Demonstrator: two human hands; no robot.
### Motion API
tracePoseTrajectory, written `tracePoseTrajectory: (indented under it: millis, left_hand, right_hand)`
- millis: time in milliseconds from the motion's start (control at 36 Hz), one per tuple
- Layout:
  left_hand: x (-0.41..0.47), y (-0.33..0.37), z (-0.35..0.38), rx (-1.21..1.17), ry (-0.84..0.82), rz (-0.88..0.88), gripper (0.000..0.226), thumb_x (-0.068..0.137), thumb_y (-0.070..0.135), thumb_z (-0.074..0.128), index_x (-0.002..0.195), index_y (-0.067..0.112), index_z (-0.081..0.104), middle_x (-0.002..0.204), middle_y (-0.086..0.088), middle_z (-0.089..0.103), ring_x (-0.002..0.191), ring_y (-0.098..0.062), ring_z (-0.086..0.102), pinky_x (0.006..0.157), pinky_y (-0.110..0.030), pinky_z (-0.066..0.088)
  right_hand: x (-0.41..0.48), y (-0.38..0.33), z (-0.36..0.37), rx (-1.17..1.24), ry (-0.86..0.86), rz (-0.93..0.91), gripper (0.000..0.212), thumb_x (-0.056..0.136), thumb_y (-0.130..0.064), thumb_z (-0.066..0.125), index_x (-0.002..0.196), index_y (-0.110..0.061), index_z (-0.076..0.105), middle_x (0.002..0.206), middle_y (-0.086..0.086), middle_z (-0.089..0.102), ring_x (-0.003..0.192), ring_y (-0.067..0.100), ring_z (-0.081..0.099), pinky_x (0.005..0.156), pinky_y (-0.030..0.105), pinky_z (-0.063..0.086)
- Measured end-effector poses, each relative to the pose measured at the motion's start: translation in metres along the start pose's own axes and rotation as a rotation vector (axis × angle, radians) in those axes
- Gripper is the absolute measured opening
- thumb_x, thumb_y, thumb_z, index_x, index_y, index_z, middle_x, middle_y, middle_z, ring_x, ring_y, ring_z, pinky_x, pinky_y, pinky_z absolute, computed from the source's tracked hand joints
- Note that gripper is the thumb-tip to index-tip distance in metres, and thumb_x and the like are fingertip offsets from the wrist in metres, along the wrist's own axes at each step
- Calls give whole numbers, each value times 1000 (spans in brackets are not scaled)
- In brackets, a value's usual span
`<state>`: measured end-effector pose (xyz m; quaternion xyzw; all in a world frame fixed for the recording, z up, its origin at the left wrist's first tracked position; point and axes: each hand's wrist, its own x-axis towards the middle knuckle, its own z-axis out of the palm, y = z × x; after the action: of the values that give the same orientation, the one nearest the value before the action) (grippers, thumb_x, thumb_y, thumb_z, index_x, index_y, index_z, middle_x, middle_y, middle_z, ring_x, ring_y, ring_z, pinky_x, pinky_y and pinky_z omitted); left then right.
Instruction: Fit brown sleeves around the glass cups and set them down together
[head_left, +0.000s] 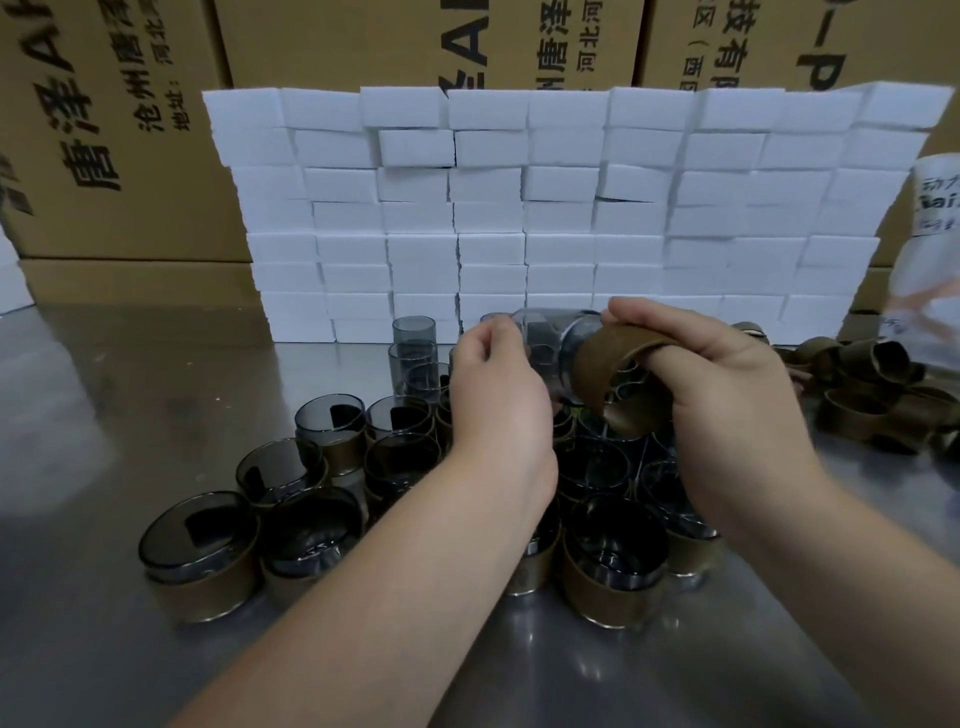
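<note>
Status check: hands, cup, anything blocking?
Left hand grips glass cup. Right hand holds brown sleeve against it. Sleeved cups crowd below.

Glossy smoked-glass cups (200, 525), matt brown sleeves (852, 415), shiny steel table (104, 415).

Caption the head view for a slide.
The left hand holds a grey glass cup sideways while the right hand grips a brown sleeve at its base, above sleeved cups on the steel table.

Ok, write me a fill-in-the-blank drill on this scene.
1. The right hand grips a ____ sleeve.
2. The left hand holds a cup made of ____.
3. Loose sleeves lie piled on the person's ____ side.
4. Behind the sleeved cups stands a wall of ____ blocks.
Missing: brown; glass; right; white.
</note>
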<state>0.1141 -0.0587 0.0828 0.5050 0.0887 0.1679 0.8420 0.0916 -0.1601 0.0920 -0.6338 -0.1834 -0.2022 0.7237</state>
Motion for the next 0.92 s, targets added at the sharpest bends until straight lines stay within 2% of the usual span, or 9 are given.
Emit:
tracePoseTrajectory:
  millis: [83, 139, 306, 417, 500, 583, 695, 833, 917]
  left_hand:
    - [-4, 0, 2, 15, -17, 36, 18, 98, 32, 41, 89, 29, 57, 75, 2, 54, 70, -20, 49, 69, -39, 48]
    - [-6, -1, 3, 47, -34, 55, 20, 98, 33, 41, 90, 29, 59, 83, 1, 61, 75, -21, 56, 77, -43, 52]
    - [-12, 0, 1, 205, -117, 160, 32, 91, 52, 32, 101, 41, 60, 115, 3, 64, 108, -17, 60, 96, -46, 47]
    - [-11, -4, -2, 404, -371, 187, 92, 63, 81, 20, 144, 38, 27, 150, 7, 31, 138, -8, 26, 115, -37, 18]
    - [-16, -6, -4, 606, -430, 388, 97, 65, 78, 14, 148, 30, -3, 156, 12, -8, 135, 7, -6, 105, -16, -1]
    - [-25, -8, -6, 806, -494, 574, 98, 68, 74, 15, 146, 24, -14, 154, 14, -17, 131, 13, -17, 98, -2, -7]
    - [-27, -7, -8, 975, -470, 697, 83, 80, 47, 36, 149, 15, 1, 158, -2, 1, 143, -9, 2, 108, -13, 7]
    - [-29, -2, -8, 1060, -417, 665, 70, 81, 37, 21, 149, 22, 14, 158, 1, 9, 138, -13, 18, 104, -24, 19]
    - [-28, 4, -6, 1099, -367, 635, 67, 83, 38, 19, 148, 26, 14, 157, 2, 12, 135, -17, 27, 103, -28, 24]
  right_hand:
    - [-1, 5, 3, 74, -16, 43, 55, 85, 7, 47, 73, -38, 76, 113, -16, 65, 107, -5, 59, 78, 12, 50]
    - [-1, 8, 5, 124, -10, 87, 58, 87, 8, 43, 74, -37, 77, 121, -13, 60, 118, 1, 54, 90, 19, 49]
    - [-1, 10, 7, 169, 50, 107, 58, 83, 11, 38, 77, -32, 77, 98, 0, 74, 99, 17, 68, 81, 28, 56]
    - [0, 5, 4, 169, 95, 117, 57, 84, 11, 38, 76, -31, 77, 97, 2, 74, 95, 16, 69, 74, 25, 57]
    - [1, 1, 1, 188, 125, 135, 53, 83, 14, 37, 76, -22, 75, 75, 2, 74, 72, 16, 70, 61, 23, 56]
    - [1, -2, -2, 187, 122, 141, 49, 82, 15, 36, 82, -20, 71, 64, 3, 70, 63, 16, 66, 58, 23, 56]
    - [3, -5, -3, 190, 105, 149, 46, 86, 11, 37, 84, -21, 71, 62, 3, 70, 57, 14, 65, 53, 21, 53]
    - [4, -1, -2, 122, 95, 137, 42, 87, 10, 41, 96, -23, 65, 90, -8, 72, 84, 9, 68, 72, 18, 55]
    - [3, 2, 0, 178, 83, 149, 38, 85, 13, 39, 94, -20, 56, 89, -13, 71, 77, 4, 68, 63, 17, 52]
